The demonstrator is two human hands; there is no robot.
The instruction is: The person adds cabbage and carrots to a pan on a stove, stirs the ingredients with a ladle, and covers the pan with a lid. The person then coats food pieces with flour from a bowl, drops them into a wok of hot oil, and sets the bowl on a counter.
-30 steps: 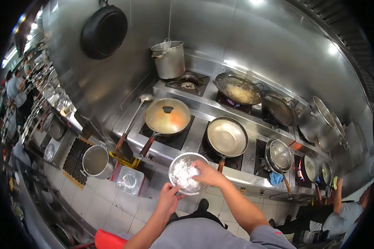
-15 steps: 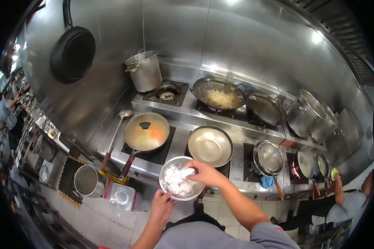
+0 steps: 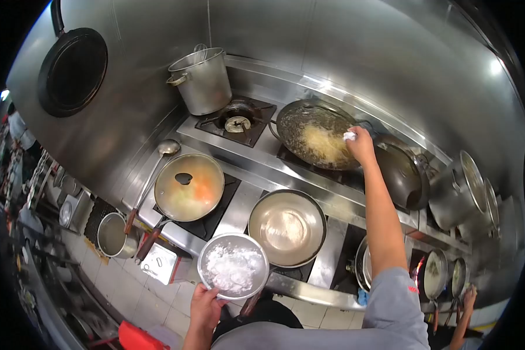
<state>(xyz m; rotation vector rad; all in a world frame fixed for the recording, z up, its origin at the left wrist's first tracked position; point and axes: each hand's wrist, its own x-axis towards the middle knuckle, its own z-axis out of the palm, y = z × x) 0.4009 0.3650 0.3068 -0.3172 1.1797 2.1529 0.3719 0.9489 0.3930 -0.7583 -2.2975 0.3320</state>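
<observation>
My left hand (image 3: 206,306) grips the rim of a metal bowl (image 3: 232,238), thumb on top. White powder (image 3: 234,268), looking like flour, lies in it in lumps. My right hand (image 3: 361,146) reaches out over the right side of a dark wok (image 3: 288,121) on the back burner. Between its fingertips is a small white-coated piece (image 3: 349,136); what is under the coating cannot be made out. Pale yellow food (image 3: 321,142) bubbles in the wok's oil just below and left of that hand.
A pan with a clear lid (image 3: 204,169) and a wide pan (image 3: 289,227) sit on the front burners. A tall pot (image 3: 207,87) with a whisk stands at the back left. A ladle (image 3: 168,147) lies at left. Another person's hand (image 3: 469,296) shows at far right.
My right hand has left the bowl and moved up and right to the wok, carrying the white-coated piece. The bowl stays in my left hand; the view has shifted.
</observation>
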